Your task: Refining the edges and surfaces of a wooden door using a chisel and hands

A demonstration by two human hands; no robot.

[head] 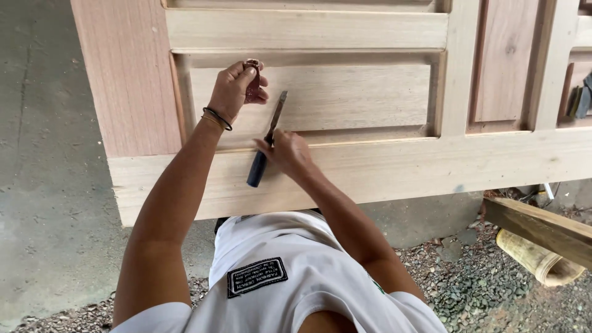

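Lower centre of the frame: my white shirt with its dark patch (257, 277), then both forearms reaching up onto the wooden door (370, 166) laid flat before me.

Right hand (288, 154), frame centre: fingers wrapped round a chisel (266, 143) by its dark blue handle, blade angled up and right onto the recessed panel (333, 95), near the lower moulding.

Left hand (237, 86), upper left of centre: pinching a small reddish-brown folded piece (253, 80), likely sandpaper, though I cannot tell for sure. Black bangles on that wrist.

Judgement: keep the blade low and flat, take thin shavings with the grain, left fingers clear of the edge's path.

Far right edge: tools (581, 98) resting in another recess. Lower right: gravel (481, 277), a timber (542, 225), a bamboo length (539, 259).
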